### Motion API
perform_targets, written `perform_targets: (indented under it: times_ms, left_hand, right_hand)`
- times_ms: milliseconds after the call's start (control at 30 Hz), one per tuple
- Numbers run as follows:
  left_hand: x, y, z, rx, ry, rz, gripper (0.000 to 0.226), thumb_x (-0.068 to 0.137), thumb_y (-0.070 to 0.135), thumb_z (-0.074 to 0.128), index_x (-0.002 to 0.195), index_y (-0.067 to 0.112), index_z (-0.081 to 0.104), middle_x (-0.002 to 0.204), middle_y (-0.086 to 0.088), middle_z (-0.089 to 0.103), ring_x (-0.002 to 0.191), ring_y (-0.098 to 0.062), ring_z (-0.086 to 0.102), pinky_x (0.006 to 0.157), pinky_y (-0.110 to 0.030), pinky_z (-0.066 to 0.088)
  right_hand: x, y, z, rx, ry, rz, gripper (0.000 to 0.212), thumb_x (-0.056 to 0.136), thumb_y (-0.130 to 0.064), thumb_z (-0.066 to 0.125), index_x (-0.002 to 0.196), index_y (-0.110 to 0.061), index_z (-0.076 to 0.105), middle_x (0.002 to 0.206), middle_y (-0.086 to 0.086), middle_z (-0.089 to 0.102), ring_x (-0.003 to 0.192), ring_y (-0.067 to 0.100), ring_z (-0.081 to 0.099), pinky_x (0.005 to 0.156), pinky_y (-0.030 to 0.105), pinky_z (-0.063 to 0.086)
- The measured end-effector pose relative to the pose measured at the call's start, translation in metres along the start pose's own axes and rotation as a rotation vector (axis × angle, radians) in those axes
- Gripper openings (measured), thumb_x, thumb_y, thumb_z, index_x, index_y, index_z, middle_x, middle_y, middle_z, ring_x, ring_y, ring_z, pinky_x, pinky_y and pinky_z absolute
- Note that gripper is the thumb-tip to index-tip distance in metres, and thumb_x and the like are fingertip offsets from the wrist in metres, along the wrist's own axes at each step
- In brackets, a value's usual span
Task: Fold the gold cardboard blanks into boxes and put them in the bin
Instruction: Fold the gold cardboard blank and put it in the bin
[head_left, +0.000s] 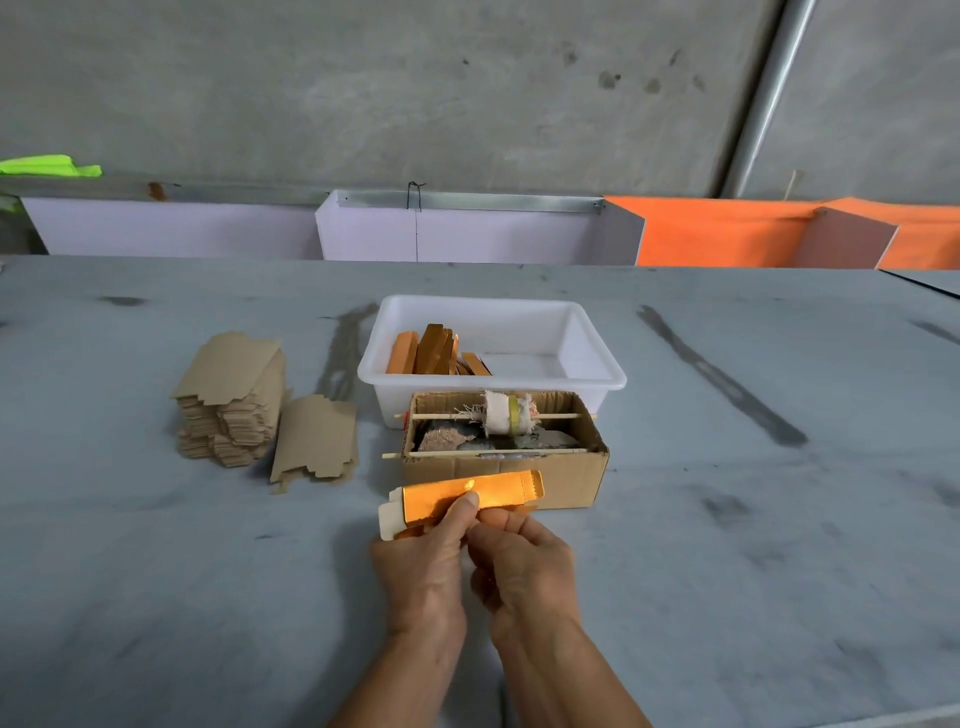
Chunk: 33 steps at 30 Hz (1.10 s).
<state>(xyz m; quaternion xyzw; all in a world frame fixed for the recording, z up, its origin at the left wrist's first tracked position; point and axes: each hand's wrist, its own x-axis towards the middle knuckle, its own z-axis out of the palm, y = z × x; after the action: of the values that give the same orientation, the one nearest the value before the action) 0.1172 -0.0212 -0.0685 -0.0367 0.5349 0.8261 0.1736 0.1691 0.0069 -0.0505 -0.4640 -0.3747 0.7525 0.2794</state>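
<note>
Grey concrete backed the worktable (156, 545) where we held one gold blank (483, 491), shiny and part-folded, its end flaps loose. Our left hand (421, 566) pinched it under the thumb; our right hand (524, 561) curled beneath its edge. Beyond our fingertips, the white bin (597, 371) held a few finished boxes (434, 353); left of them, two stacks of blanks (234, 395) lay plain side up, unfolded.

Workshop: concrete wall (363, 93), scuffed worktable (727, 519).
</note>
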Motion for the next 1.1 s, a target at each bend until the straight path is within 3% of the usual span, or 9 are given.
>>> perform_targets:
  times_ms: [433, 533, 600, 733, 867, 933, 1100]
  left_hand:
    - [0.008, 0.003, 0.001, -0.026, 0.01, -0.12, 0.022, 0.063, -0.002, 0.081, 0.075, 0.01, 0.066, 0.064, -0.002, 0.069, 0.067, -0.023, 0.063, 0.061, -0.029, 0.05]
    - [0.012, 0.005, -0.001, -0.041, -0.025, -0.257, 0.037, 0.068, 0.002, 0.078, 0.103, 0.002, 0.066, 0.096, -0.015, 0.069, 0.084, -0.025, 0.061, 0.064, -0.028, 0.048]
    - [0.013, 0.007, 0.0, -0.043, -0.053, -0.317, 0.046, 0.071, 0.004, 0.076, 0.115, 0.0, 0.062, 0.105, -0.016, 0.066, 0.087, -0.023, 0.06, 0.066, -0.026, 0.048]
    - [0.012, 0.014, 0.002, -0.018, -0.08, -0.37, 0.04, 0.074, 0.004, 0.074, 0.111, 0.008, 0.061, 0.101, -0.012, 0.066, 0.078, -0.019, 0.061, 0.061, -0.028, 0.045]
    - [0.012, 0.017, 0.001, -0.001, -0.098, -0.45, 0.03, 0.072, 0.005, 0.075, 0.098, 0.009, 0.06, 0.096, -0.011, 0.063, 0.085, -0.02, 0.058, 0.059, -0.033, 0.044]
    - [0.009, 0.017, 0.001, 0.011, -0.122, -0.47, 0.023, 0.073, 0.005, 0.075, 0.089, 0.009, 0.059, 0.09, -0.009, 0.061, 0.08, -0.018, 0.055, 0.058, -0.033, 0.043]
    - [0.0, 0.013, 0.002, 0.025, -0.172, -0.435, 0.026, 0.072, 0.003, 0.075, 0.092, 0.011, 0.06, 0.081, -0.006, 0.06, 0.071, -0.016, 0.053, 0.057, -0.03, 0.044]
  right_hand:
    - [-0.005, 0.005, -0.004, 0.027, 0.004, -0.025, 0.009, 0.076, -0.004, 0.075, 0.074, -0.009, 0.068, 0.053, -0.002, 0.064, 0.054, 0.011, 0.057, 0.05, 0.024, 0.04]
    - [-0.003, 0.005, -0.007, -0.014, -0.012, -0.059, 0.006, 0.077, -0.006, 0.075, 0.078, -0.009, 0.07, 0.057, -0.003, 0.067, 0.054, 0.008, 0.058, 0.049, 0.022, 0.041]
    - [-0.002, 0.004, -0.01, -0.079, -0.058, -0.143, 0.004, 0.078, -0.007, 0.074, 0.075, -0.01, 0.072, 0.06, -0.002, 0.068, 0.052, 0.004, 0.056, 0.047, 0.019, 0.041]
    - [0.0, 0.001, -0.016, -0.146, -0.142, -0.357, 0.02, 0.077, -0.001, 0.072, 0.063, -0.014, 0.07, 0.057, -0.004, 0.066, 0.05, 0.0, 0.053, 0.047, 0.012, 0.041]
    - [0.002, 0.0, -0.021, -0.21, -0.164, -0.472, 0.023, 0.077, -0.001, 0.073, 0.061, -0.017, 0.07, 0.058, -0.004, 0.066, 0.052, 0.0, 0.054, 0.049, 0.011, 0.041]
    - [0.002, 0.0, -0.022, -0.214, -0.154, -0.491, 0.022, 0.075, 0.0, 0.074, 0.063, -0.018, 0.072, 0.062, -0.004, 0.069, 0.052, 0.0, 0.056, 0.048, 0.01, 0.041]
    - [0.004, 0.0, -0.027, -0.113, -0.13, -0.421, 0.023, 0.078, 0.006, 0.067, 0.061, -0.01, 0.069, 0.058, 0.007, 0.066, 0.05, 0.01, 0.054, 0.045, 0.018, 0.042]
